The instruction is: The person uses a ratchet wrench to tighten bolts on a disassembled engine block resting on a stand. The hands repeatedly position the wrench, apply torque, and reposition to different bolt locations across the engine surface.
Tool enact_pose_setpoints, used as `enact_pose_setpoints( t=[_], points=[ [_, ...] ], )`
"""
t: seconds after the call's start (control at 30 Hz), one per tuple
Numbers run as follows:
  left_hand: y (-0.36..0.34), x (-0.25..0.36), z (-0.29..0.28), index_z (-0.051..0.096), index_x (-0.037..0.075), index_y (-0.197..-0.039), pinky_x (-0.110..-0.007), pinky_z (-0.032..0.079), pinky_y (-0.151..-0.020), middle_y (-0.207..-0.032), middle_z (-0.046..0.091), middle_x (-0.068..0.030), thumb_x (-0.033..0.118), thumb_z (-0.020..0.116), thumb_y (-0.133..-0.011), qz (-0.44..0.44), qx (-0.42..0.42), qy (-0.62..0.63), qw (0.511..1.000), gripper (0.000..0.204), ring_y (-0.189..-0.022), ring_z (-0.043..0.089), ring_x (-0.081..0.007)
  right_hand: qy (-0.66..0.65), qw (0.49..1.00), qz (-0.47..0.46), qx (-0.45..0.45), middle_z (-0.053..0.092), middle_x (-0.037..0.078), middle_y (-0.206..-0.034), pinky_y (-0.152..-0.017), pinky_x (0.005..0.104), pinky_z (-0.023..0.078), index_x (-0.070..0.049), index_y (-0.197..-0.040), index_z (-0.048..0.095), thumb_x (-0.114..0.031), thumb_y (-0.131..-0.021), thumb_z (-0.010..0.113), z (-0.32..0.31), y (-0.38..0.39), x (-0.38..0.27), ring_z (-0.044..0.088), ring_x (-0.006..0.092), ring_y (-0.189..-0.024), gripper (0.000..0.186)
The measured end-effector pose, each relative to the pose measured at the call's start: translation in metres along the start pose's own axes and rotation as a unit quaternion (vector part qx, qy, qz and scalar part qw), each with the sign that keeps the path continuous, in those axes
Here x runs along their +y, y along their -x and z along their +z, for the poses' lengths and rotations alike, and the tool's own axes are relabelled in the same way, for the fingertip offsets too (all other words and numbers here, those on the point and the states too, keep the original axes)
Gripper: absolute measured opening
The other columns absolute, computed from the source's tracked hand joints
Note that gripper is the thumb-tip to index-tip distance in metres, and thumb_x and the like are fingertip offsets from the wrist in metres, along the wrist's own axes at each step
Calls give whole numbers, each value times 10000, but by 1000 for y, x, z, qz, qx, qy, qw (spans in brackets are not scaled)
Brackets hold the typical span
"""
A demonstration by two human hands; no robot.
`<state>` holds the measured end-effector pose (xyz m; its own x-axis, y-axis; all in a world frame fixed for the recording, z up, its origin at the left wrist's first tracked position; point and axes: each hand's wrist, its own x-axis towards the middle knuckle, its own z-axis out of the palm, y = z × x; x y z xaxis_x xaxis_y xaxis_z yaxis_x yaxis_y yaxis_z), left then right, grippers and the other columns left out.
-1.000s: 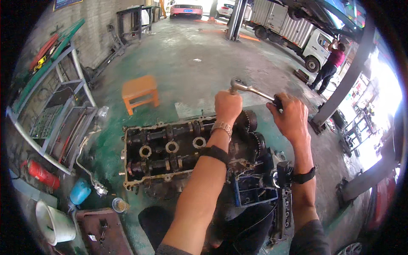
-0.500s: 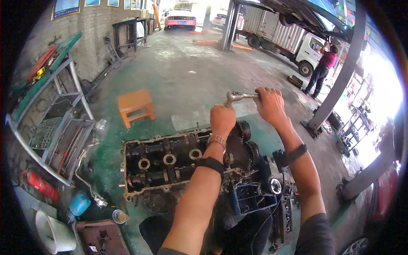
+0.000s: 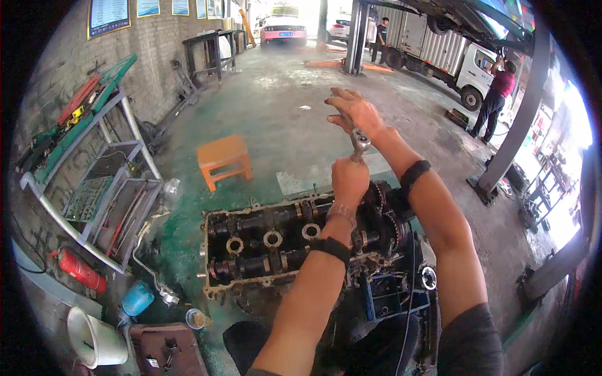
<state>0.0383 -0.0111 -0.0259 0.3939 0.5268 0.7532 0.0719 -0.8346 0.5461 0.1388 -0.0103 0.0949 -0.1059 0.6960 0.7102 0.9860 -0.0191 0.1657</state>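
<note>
My left hand (image 3: 350,182) is closed around the lower part of a metal ratchet wrench (image 3: 360,139), held upright over the right end of an engine. Just beyond the tool's head is my right hand (image 3: 360,116), its fingers stretched out and apart, pointing left. Whether that palm touches the tool cannot be made out. Below lies the greasy engine with an uncovered cylinder head (image 3: 260,255), showing shafts and several round openings. A chain-wrapped sprocket (image 3: 395,232) sits at its right end. The tool's lower end and the fastener are hidden by my left hand and arm.
A blue divided tray (image 3: 384,304) stands near my knees. An orange stool (image 3: 223,156) is beyond the engine. Left are a metal tool rack (image 3: 133,135), red extinguisher (image 3: 80,271), blue container (image 3: 137,298) and white bucket (image 3: 94,338). A co-worker (image 3: 501,88) stands under a lifted vehicle.
My right hand has come off the ratchet handle, moved left and opened. The ratchet's handle no longer points right. The view has shifted, and a second person appears by the truck.
</note>
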Motion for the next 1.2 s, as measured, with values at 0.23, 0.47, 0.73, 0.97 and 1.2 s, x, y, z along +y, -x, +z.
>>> enact_pose_setpoints(
  t=[0.23,0.47,0.73,0.97,1.2],
  points=[
    [-1,10,-5,634,0,-718,-488,440,-544,-586,593,-196,159,472,-952,-92,-13,77,993,326,-571,594,-405,-10,999,-31,4,619,102,-968,-810,425,506,-52,-792,599,-320,-807,725,-21,6,8,583,312,-971,297],
    [-6,20,-25,710,-9,-912,-524,495,-770,-871,645,-300,202,552,-867,-218,-77,134,964,268,-884,626,-468,-59,998,-14,13,534,111,-667,-665,418,468,-17,-590,528,-278,-807,734,-12,-3,2,561,306,-739,396],
    [-8,25,-32,702,-28,-909,-519,491,-782,-871,642,-302,207,551,-870,-244,-70,149,956,282,-898,624,-468,-77,995,-23,52,504,117,-616,-645,407,457,-22,-571,543,-193,-810,703,-9,-3,1,533,304,-680,335],
    [-9,22,-28,706,-26,-904,-536,481,-780,-863,636,-310,204,553,-860,-231,-76,127,962,280,-893,621,-474,-66,997,-7,40,538,125,-648,-663,412,457,-34,-594,573,-167,-794,696,-11,-2,1,549,315,-710,270],
    [-10,25,-27,701,-42,-891,-538,481,-773,-849,625,-323,192,549,-851,-260,-58,116,957,282,-880,621,-479,-51,998,-8,27,552,140,-676,-685,425,458,-29,-624,588,-159,-784,694,-12,-1,3,551,330,-733,232]
  ],
)
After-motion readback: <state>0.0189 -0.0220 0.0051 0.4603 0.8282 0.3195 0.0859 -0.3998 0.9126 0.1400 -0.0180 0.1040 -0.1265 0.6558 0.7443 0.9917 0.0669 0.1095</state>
